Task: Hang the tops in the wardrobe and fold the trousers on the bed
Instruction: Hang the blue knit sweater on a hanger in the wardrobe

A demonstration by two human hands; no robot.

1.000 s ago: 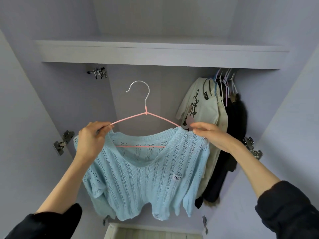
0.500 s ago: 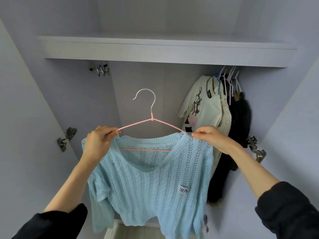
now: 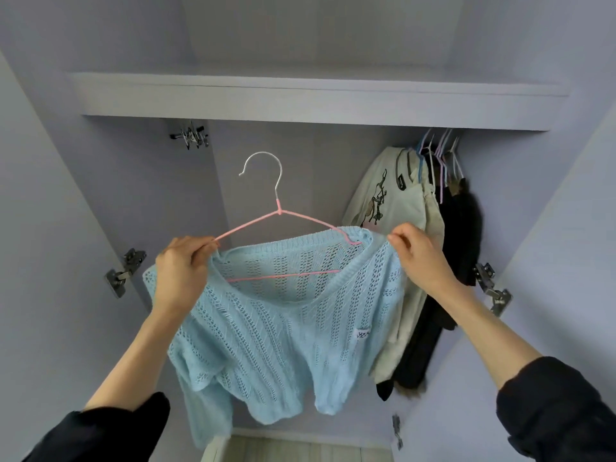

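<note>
I'm holding a light blue knit sweater point(image 3: 283, 328) up in front of the open wardrobe point(image 3: 316, 101), approx. centre of view, below the shelf edge. Sweater is sitting on a pink hanger point(image 3: 280, 213) w/ silver hook; hook is pointing up and left, free in the air, not touching anything. My left hand point(image 3: 181, 278) is closed, pinching the left shoulder of the sweater together w/ the left end of the hanger, thumb and fingers shut on both. My right hand point(image 3: 421, 258) is pinching the right shoulder fabric betw. thumb and fingertips, pulling it out to the right; the hanger's right end is showing just inside the neckline, near that hand but apart from it. Sweater is hanging skewed, left sleeve bunching lower left, small white label on the lower right front. To the right in the wardrobe: a cream top point(image 3: 390, 208) and black clothes point(image 3: 460, 248) hanging close together on pale hangers. Metal hinges point(image 3: 125, 271) are showing on both side walls.
</note>
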